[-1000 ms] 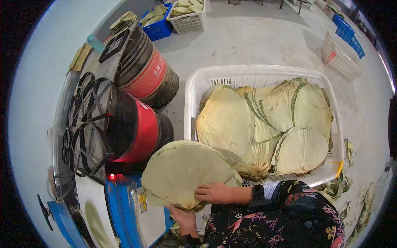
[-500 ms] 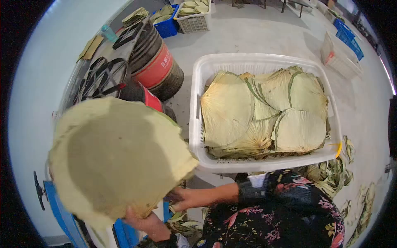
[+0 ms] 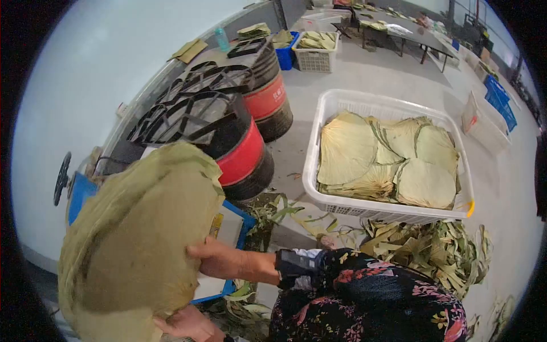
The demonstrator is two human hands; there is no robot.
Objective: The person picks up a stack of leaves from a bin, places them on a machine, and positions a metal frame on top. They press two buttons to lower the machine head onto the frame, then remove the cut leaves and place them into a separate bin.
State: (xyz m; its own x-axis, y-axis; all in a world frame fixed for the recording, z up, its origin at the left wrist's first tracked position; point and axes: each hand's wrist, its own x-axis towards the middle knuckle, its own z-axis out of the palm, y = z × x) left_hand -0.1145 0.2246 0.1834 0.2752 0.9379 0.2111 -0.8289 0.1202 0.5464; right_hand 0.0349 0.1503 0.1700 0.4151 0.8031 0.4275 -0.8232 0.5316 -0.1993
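Note:
A stack of large, round, dried pale-green leaves [image 3: 137,228] is held tilted at the left, its layered edges showing along the left side. My right hand [image 3: 222,259] grips the right edge of the stack, thumb on the face toward me and the other fingers partly hidden. Lower down, my left hand [image 3: 191,326] holds the bottom edge near the leaf bases. Behind the stack is a blue machine [image 3: 245,228] with a pale flat top, mostly covered by the leaves.
A white plastic basket [image 3: 336,208] holds similar leaves at right. Leaf scraps [image 3: 439,245] lie on the floor below it. Black-and-red drums [image 3: 245,154] stand beyond the machine, whose black handwheel [image 3: 61,178] is at far left. More baskets [image 3: 316,61] and a table [image 3: 399,34] are farther back.
The view has swung left and up. The leaf stack has tilted and moved lower left, over the blue machine. My right hand has come up onto its right edge.

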